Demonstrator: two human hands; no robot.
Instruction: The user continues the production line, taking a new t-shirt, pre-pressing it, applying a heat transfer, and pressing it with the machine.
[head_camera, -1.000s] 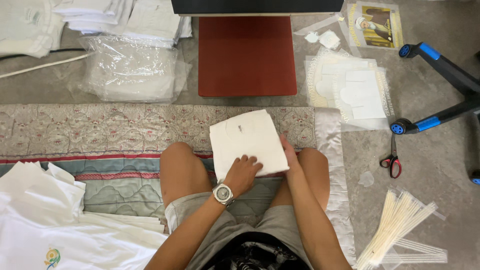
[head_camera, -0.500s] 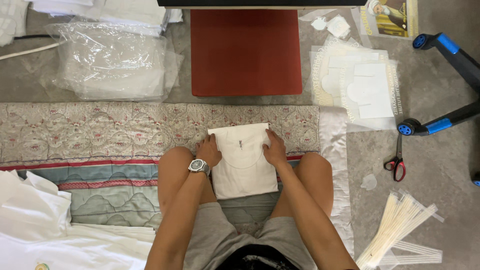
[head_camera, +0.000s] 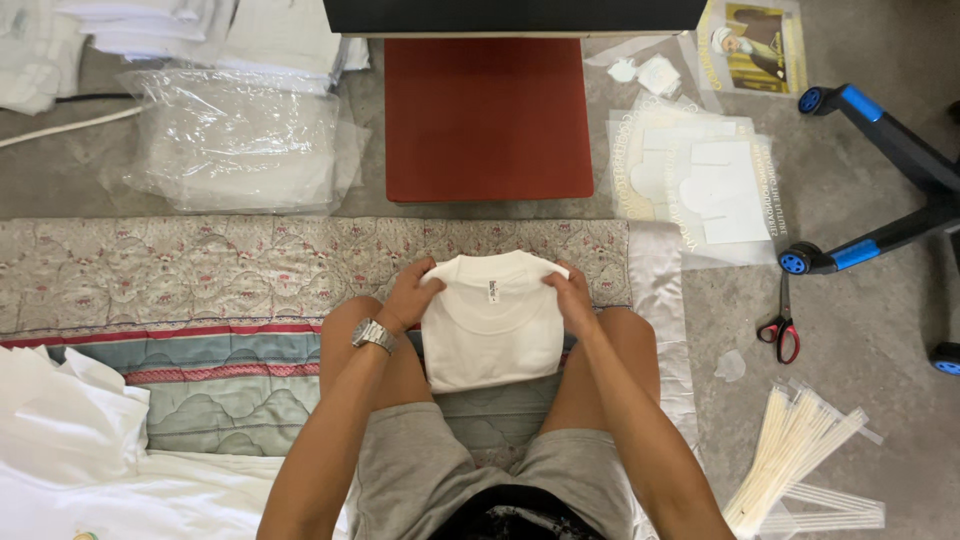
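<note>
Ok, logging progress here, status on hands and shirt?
Left hand and right hand grip the folded white cotton shirt by its top corners. Shirt rests between the knees. Nothing on it.

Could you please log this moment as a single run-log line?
left hand: grips folded white shirt, left edge | right hand: grips its right edge | shirt: neck label up, between knees, over quilt | scissors: on floor, right
</note>
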